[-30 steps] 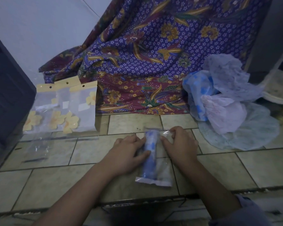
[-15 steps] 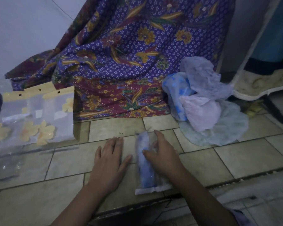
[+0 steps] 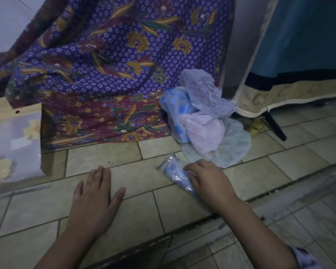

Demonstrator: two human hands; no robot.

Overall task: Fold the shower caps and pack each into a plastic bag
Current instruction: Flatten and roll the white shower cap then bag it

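Observation:
A clear plastic bag holding a folded blue shower cap (image 3: 173, 171) lies tilted on the tiled floor, and my right hand (image 3: 208, 177) grips its near end. My left hand (image 3: 95, 195) rests flat on the tiles to the left, fingers spread, holding nothing. Behind the bag sits a loose pile of shower caps (image 3: 200, 117): blue, lilac, pink and a pale green one underneath. A stack of empty plastic bags with yellow flower print (image 3: 12, 144) lies at the far left.
A purple batik cloth (image 3: 113, 70) drapes down behind the working spot. A blue curtain with a cream hem (image 3: 299, 55) hangs at the right over a dark leg (image 3: 275, 127). A step edge (image 3: 260, 199) runs across the floor near me.
My right hand has slid the packed bag to the right, toward the pile of caps, and the bag now lies tilted. My left hand let go and lies flat. The view swung right.

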